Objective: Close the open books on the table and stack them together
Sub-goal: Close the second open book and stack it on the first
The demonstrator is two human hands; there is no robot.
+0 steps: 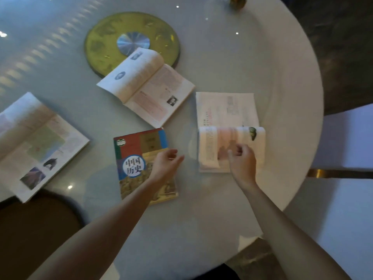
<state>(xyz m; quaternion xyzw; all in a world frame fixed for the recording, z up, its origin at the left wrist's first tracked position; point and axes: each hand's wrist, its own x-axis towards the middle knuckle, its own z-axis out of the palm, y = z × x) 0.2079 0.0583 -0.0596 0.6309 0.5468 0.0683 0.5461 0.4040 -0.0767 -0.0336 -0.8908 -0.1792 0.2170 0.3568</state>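
A closed history book (139, 158) with a colourful cover lies in front of me. My left hand (166, 163) hovers over its right edge, fingers apart, holding nothing. To the right lies an open book (227, 112) with its near pages (210, 150) lifted and curling. My right hand (241, 160) rests on those near pages with fingers curled; whether it grips them I cannot tell. Another open book (147, 87) lies at the centre. A third open book (34, 142) lies at the far left.
A round white table (286, 98) carries everything; its edge curves along the right. A green round disc (105, 45) with a shiny centre sits behind the middle book. A dark chair (36, 229) stands at the lower left and a white seat (347, 138) at the right.
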